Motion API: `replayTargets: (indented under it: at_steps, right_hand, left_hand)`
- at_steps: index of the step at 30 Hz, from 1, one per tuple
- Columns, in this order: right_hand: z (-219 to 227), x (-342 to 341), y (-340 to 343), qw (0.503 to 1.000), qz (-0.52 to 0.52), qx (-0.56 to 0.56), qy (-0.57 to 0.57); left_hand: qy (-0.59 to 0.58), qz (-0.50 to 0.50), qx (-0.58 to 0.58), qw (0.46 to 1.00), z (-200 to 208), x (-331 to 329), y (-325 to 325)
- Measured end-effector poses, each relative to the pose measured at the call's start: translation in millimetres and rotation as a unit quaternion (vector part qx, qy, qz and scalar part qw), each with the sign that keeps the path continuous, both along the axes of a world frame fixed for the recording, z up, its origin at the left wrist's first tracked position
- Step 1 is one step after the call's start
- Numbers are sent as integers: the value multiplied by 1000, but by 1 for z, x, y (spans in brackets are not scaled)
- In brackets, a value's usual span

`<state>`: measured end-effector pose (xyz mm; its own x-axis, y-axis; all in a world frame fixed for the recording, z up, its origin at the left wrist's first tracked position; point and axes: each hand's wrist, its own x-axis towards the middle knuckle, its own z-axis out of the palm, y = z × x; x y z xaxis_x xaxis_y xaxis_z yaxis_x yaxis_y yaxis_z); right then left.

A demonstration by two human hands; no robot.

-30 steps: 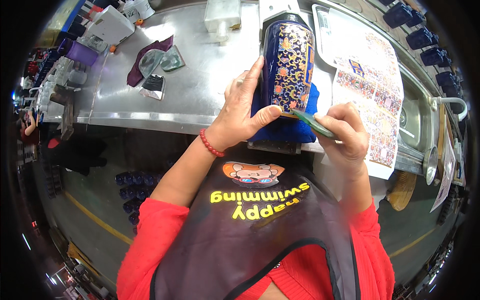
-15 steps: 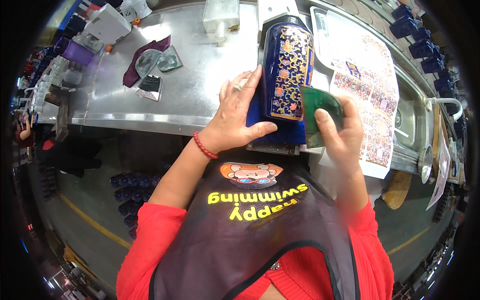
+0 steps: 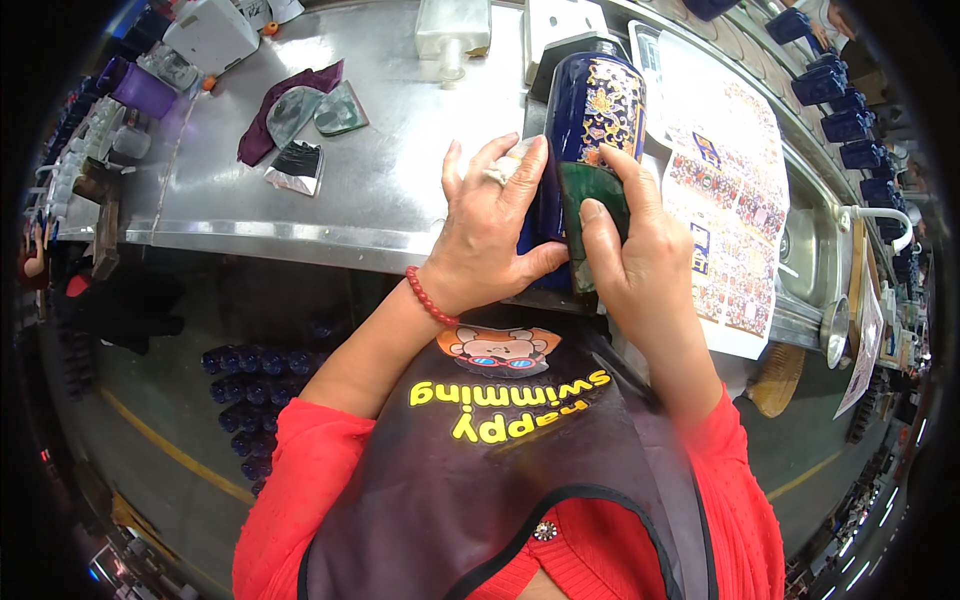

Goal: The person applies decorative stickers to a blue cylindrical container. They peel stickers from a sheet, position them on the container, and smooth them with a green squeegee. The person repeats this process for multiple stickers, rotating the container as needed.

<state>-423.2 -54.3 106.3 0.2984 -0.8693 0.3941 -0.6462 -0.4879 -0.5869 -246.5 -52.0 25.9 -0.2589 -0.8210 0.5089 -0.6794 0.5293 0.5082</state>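
A dark blue bottle [image 3: 565,105] with a gold and coloured floral pattern lies on its side at the edge of the metal bench, its neck pointing away from me. My right hand [image 3: 645,240] grips a green flat scraper [image 3: 590,190] between thumb and fingers, and the scraper lies against the lower part of the bottle. Its index fingertip reaches the patterned surface. At the bottle's left side rests my left hand [image 3: 485,215], fingers spread, index finger and thumb against or close to the bottle. Something white wraps one of its fingers.
Printed pattern sheets [image 3: 735,190] lie to the right, beside a sink [image 3: 815,255] with a white tap. On the left of the bench are a purple cloth [image 3: 260,130], greenish flat pieces [image 3: 342,112] and a small black-and-silver packet [image 3: 297,165]. A clear square bottle [image 3: 453,35] lies farther back.
My right hand has moved left and brought the green scraper from beside the bottle onto its surface. The left hand stays beside the bottle.
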Motion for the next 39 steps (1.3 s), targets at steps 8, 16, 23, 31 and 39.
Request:
replayTargets:
  at_steps: [8,16,23,31,39]
  right_hand:
    - [3,-27,-12,993,-23,24,-111]
    - [-13,-56,-10,983,-58,63,-161]
    - [-22,-61,-20,993,-31,-17,-114]
    - [34,-47,-52,962,266,8,55]
    - [32,-45,-107,945,311,-11,98]
  left_hand:
    - [14,30,-3,999,4,-7,6]
    - [-58,46,-106,992,2,-15,27]
    - [-21,63,-85,994,6,-9,30]
    - [-2,73,-24,997,20,-23,14]
    - [14,88,9,996,16,-24,14]
